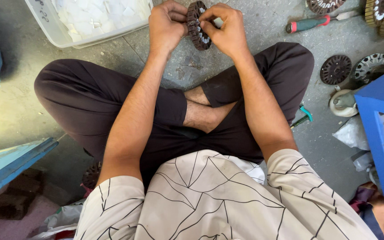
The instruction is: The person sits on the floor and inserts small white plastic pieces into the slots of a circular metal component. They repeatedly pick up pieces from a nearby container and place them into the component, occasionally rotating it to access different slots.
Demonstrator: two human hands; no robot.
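Note:
I sit cross-legged on a grey concrete floor and hold a round, dark slotted metal core (196,27) upright, edge-on, between both hands, out past my knees. My left hand (167,26) grips its left side with curled fingers. On the right rim, my right hand (226,29) pinches with its fingertips at the white slot linings. The far face of the core is hidden by my fingers.
A white plastic tub (58,34) of white paper pieces stands at the upper left. A red-and-green handled screwdriver (310,23) lies at the upper right, near more slotted cores (335,69). A blue metal frame (381,129) is on the right, a blue board (10,164) on the left.

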